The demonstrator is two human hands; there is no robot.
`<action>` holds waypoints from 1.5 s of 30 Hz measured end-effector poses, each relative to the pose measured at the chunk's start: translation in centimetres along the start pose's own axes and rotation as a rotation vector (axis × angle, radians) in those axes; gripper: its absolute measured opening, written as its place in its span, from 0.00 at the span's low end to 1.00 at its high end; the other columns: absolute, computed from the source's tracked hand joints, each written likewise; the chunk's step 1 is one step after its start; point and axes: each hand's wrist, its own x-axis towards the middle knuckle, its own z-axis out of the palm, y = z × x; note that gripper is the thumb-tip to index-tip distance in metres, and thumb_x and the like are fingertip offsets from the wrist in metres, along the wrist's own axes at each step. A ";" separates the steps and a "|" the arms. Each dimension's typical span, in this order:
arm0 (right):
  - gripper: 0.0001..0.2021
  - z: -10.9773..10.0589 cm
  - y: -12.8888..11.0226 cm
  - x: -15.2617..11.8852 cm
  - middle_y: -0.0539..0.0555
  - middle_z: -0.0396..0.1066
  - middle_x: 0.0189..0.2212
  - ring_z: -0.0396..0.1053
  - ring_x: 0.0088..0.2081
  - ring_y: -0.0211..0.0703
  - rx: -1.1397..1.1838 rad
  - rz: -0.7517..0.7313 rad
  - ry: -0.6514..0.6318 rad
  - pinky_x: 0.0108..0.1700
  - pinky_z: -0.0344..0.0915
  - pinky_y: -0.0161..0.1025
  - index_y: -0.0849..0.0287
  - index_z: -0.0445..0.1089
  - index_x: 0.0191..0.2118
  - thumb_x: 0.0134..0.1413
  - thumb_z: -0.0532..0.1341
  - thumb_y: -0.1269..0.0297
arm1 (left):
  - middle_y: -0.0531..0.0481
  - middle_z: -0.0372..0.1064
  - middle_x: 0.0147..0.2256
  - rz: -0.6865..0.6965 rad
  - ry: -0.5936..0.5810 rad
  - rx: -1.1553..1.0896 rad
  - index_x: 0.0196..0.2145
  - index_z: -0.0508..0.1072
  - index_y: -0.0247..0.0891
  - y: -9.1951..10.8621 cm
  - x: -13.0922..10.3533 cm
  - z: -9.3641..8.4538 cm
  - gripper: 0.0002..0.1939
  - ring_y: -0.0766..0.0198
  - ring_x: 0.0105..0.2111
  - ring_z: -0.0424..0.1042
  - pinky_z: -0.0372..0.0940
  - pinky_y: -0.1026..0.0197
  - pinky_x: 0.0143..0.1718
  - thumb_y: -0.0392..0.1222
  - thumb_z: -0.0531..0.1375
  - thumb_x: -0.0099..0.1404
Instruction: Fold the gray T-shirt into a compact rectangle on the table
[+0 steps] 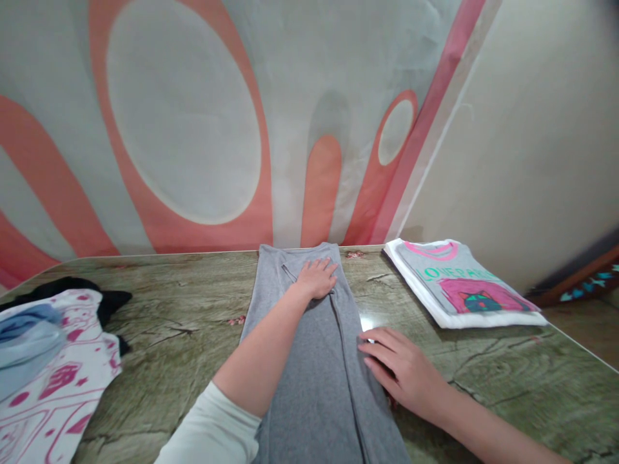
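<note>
A grey garment lies lengthwise on the wood-patterned table, its far end near the table's back edge. One long side is folded over, leaving a seam line that runs toward me. My left hand rests flat on the upper part of the cloth, fingers spread, holding nothing. Beside the garment's right edge is my right hand, its fingers apart and fingertips at the cloth's border, with nothing gripped.
Folded shirts are stacked at the right, a grey one with pink trim on top. Loose clothes, white-and-pink, blue and black, lie at the left. Behind the table stands a wall with a printed covering.
</note>
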 end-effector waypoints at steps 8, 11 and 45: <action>0.10 -0.4 0.9 0.2 0.56 0.71 0.37 0.66 0.41 0.45 -0.001 0.049 0.013 0.44 0.64 0.46 0.56 0.69 0.39 0.57 0.51 0.68 | 0.49 0.39 0.63 -0.054 0.052 -0.007 0.61 0.50 0.46 -0.9 0.3 0.2 0.26 0.51 0.61 0.41 0.37 0.42 0.58 0.51 0.41 0.67; 0.11 -0.3 0.3 -0.2 0.57 0.69 0.40 0.65 0.42 0.46 0.008 0.061 0.050 0.44 0.63 0.46 0.56 0.68 0.42 0.57 0.52 0.68 | 0.48 0.40 0.63 -0.035 0.058 0.000 0.60 0.51 0.45 -0.5 -0.4 -0.5 0.25 0.52 0.61 0.42 0.39 0.43 0.58 0.50 0.42 0.67; 0.10 -0.2 -9.0 -4.8 0.52 0.72 0.29 0.69 0.32 0.45 0.065 0.241 -0.210 0.35 0.56 0.37 0.55 0.65 0.38 0.47 0.56 0.66 | 0.40 0.59 0.52 -0.710 0.119 -1.614 0.53 0.54 0.35 10.0 -12.5 -2.7 0.25 0.63 0.49 0.66 0.64 0.65 0.46 0.31 0.57 0.59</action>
